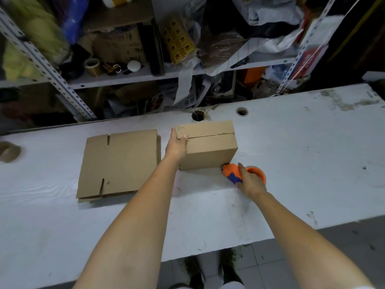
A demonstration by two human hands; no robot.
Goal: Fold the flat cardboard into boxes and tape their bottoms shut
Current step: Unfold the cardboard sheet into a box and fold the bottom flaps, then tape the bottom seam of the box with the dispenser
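While the folded box (209,147) stands on the white surface (302,163), toward its far edge, the left hand (176,144) holds it at the left end. The thumb lies on the top face, and the fingers (173,132) are curled round the far left corner. The long axis of the box runs from left to right, nearly parallel to the far edge of the surface. Two closed flaps face up, and the seam between them runs along this same axis.

The right hand (250,182) grips an orange and blue tape dispenser (230,173), with its fingers clamped over the body. The nose of the dispenser points left and touches the box low at its near right corner, and the orange roll sits behind the hand.

Just left of the box lies a stack of flat cardboard (118,163) — apart from it, with the left hand between them. The longer side of the stack runs from near to far. Behind the surface stands a metal shelf (116,77) crowded with mixed things.
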